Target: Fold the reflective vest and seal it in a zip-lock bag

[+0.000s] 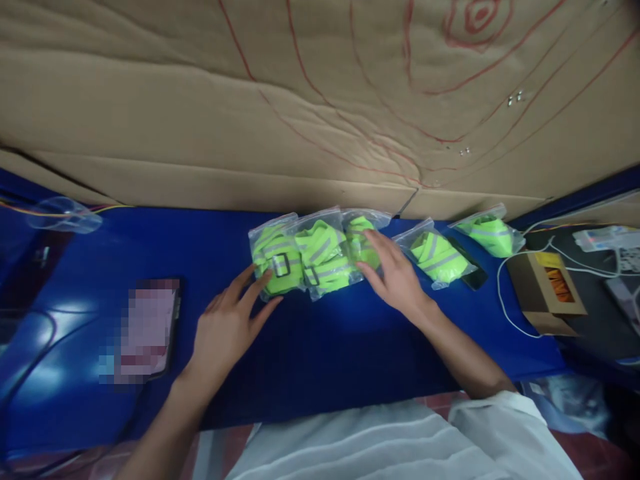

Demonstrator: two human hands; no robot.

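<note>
1. A phone lies at the left of the blue table.
2. The left hand, open and flat, touches the leftmost bagged green strap.
3. The right hand, open, presses the third bag; three bags sit bunched.
4. Two more bags lie apart, right, not yet gathered.

A blue counter carries a dark phone at the left, and far left a clear plastic cup on its side. Behind stands a cardboard sheet marked with red curved lines. At the right — a small open cardboard box with a white cable looped beside it.
</note>
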